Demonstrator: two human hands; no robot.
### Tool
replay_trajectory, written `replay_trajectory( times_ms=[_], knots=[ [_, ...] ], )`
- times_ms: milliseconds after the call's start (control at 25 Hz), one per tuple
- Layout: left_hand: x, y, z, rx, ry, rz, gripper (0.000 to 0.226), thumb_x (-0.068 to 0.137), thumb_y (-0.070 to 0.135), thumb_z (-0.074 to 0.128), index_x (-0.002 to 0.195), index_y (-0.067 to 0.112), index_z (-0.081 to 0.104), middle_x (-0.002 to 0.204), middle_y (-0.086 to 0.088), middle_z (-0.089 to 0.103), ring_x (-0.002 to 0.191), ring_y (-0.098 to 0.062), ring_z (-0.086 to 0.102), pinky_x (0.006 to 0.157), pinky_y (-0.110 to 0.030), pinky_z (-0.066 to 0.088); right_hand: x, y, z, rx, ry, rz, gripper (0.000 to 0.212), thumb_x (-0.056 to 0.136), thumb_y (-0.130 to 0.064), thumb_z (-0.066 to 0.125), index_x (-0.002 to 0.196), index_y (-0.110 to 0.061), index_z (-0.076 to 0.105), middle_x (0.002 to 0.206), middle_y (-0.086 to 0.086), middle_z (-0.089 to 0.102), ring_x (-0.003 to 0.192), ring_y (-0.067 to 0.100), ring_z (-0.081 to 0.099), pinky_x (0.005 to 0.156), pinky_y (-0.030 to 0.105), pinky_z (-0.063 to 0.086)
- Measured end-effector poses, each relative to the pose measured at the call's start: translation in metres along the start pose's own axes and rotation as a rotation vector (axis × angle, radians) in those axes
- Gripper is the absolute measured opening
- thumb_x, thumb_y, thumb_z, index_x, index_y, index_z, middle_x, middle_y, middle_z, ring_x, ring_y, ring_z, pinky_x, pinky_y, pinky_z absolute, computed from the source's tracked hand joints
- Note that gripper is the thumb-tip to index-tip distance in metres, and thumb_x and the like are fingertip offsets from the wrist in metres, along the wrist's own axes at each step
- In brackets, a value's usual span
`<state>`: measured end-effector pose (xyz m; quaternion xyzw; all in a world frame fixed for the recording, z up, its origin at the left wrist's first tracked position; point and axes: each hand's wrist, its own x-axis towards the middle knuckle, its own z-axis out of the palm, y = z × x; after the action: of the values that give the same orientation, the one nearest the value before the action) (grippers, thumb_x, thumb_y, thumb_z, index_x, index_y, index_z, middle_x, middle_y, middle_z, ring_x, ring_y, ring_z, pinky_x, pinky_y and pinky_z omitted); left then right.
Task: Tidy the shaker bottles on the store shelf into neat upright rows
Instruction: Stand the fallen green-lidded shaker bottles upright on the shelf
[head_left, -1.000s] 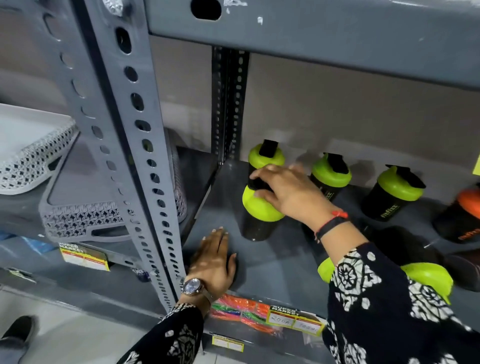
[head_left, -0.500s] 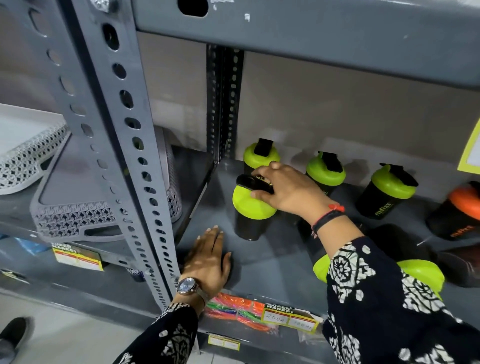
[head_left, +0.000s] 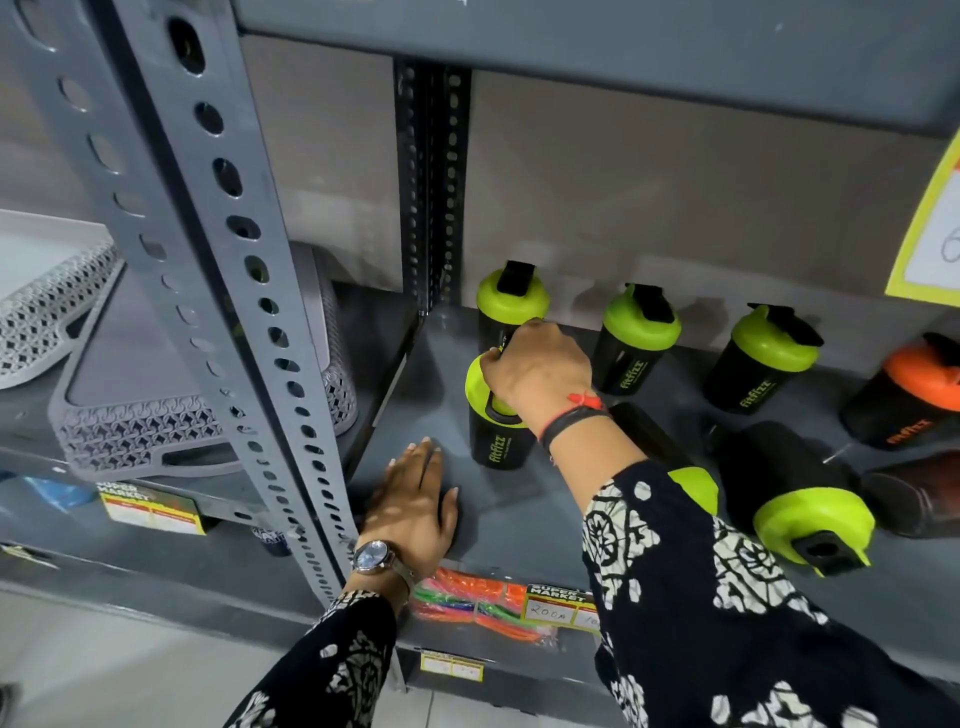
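Since earlier, right hand (head_left: 537, 371) — bottle (head_left: 497, 415) (gripped) — shifted left.

right hand (head_left: 540, 371) covers lid top of upright black bottle with lime lid (head_left: 496, 415). patterned sleeve (head_left: 727, 597) hides most of toppled black bottle with lime lid (head_left: 693, 486). orange-lidded black bottle (head_left: 906, 395), dark brown bottle (head_left: 919, 493), yellow-bordered paper sign (head_left: 930, 218) cut off at right edge. handwriting on yellow shelf price tag (head_left: 553, 605) too small to read.
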<state>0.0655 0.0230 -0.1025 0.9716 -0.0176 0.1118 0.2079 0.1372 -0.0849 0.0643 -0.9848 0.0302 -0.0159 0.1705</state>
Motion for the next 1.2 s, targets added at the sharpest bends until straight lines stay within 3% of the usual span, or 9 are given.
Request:
replay_trajectory(
  times_ms=[200,320,400,520,720,840,960,1120,1200],
  knots=[
    [0.0,0.0,-0.003,-0.008,-0.021,0.008,0.065,0.091,0.042,0.017,0.122,-0.004,0.051,0.126,-0.024,0.053,0.116,-0.038,0.049,0.098,-0.05,0.027,-0.012,0.016,-0.011,0.033,0.091,-0.063,0.056,0.089,-0.052,0.043,0.114,-0.002,0.048,0.117,0.019,0.061,0.109,0.037,0.056,0.083,0.039,0.047],
    [-0.01,0.016,-0.011,-0.018,0.021,0.116,0.072,0.096,0.042,0.003,0.116,-0.004,0.055,0.117,-0.022,0.061,0.106,-0.036,0.057,0.092,-0.046,0.042,-0.04,0.074,-0.023,-0.026,0.393,-0.185,0.056,0.09,-0.055,0.03,0.106,-0.006,0.052,0.099,0.021,0.066,0.091,0.041,0.063,0.066,0.041,0.05],
    [-0.017,0.04,-0.007,-0.071,0.028,0.252,0.065,0.097,0.04,0.006,0.119,-0.001,0.051,0.119,-0.021,0.06,0.107,-0.035,0.056,0.094,-0.043,0.041,-0.065,0.125,-0.026,-0.061,0.466,-0.261,0.058,0.088,-0.054,0.025,0.103,-0.008,0.057,0.087,0.016,0.066,0.08,0.038,0.064,0.06,0.039,0.05],
    [-0.011,0.079,0.011,-0.101,-0.005,0.38,0.058,0.097,0.039,0.009,0.122,0.001,0.045,0.122,-0.02,0.058,0.114,-0.031,0.047,0.098,-0.039,0.033,-0.099,0.187,-0.011,-0.088,0.389,-0.267,0.064,0.089,-0.062,0.018,0.102,-0.011,0.054,0.085,0.009,0.062,0.075,0.032,0.058,0.069,0.038,0.04],
    [0.016,0.105,0.038,-0.05,-0.096,0.299,0.07,0.097,0.043,0.009,0.117,-0.008,0.053,0.121,-0.026,0.057,0.108,-0.038,0.055,0.082,-0.049,0.048,-0.112,0.218,0.024,-0.224,0.316,-0.309,0.06,0.075,-0.072,0.036,0.098,-0.018,0.049,0.092,0.002,0.064,0.083,0.02,0.047,0.073,0.031,0.03],
    [0.012,0.105,0.047,0.006,-0.102,0.256,0.057,0.085,0.035,0.032,0.111,-0.009,0.057,0.116,-0.027,0.059,0.103,-0.041,0.058,0.074,-0.051,0.05,-0.107,0.222,0.04,-0.207,0.304,-0.281,0.049,0.073,-0.062,0.043,0.095,-0.019,0.05,0.089,0.001,0.065,0.08,0.018,0.049,0.072,0.031,0.031],
    [0.014,0.103,0.047,0.015,-0.107,0.275,0.055,0.081,0.033,0.035,0.109,-0.008,0.059,0.115,-0.027,0.06,0.101,-0.041,0.059,0.075,-0.053,0.049,-0.1,0.224,0.039,-0.113,0.309,-0.281,0.034,0.074,-0.046,0.047,0.093,-0.018,0.048,0.087,0.003,0.066,0.072,0.023,0.063,0.071,0.031,0.031],
    [0.014,0.104,0.046,-0.015,-0.096,0.271,0.054,0.08,0.032,0.035,0.11,-0.006,0.059,0.114,-0.026,0.061,0.102,-0.04,0.059,0.078,-0.053,0.048,-0.071,0.215,-0.014,-0.146,0.33,-0.339,0.039,0.077,-0.041,0.047,0.106,-0.016,0.053,0.102,0.005,0.065,0.087,0.026,0.063,0.075,0.036,0.035],
    [0.013,0.104,0.045,-0.025,-0.1,0.266,0.054,0.08,0.033,0.035,0.11,-0.006,0.059,0.114,-0.026,0.061,0.102,-0.04,0.059,0.078,-0.052,0.048,-0.051,0.202,-0.047,-0.205,0.222,-0.4,0.041,0.082,-0.04,0.052,0.114,-0.015,0.054,0.111,0.006,0.061,0.099,0.028,0.061,0.08,0.041,0.039]
  ],
)
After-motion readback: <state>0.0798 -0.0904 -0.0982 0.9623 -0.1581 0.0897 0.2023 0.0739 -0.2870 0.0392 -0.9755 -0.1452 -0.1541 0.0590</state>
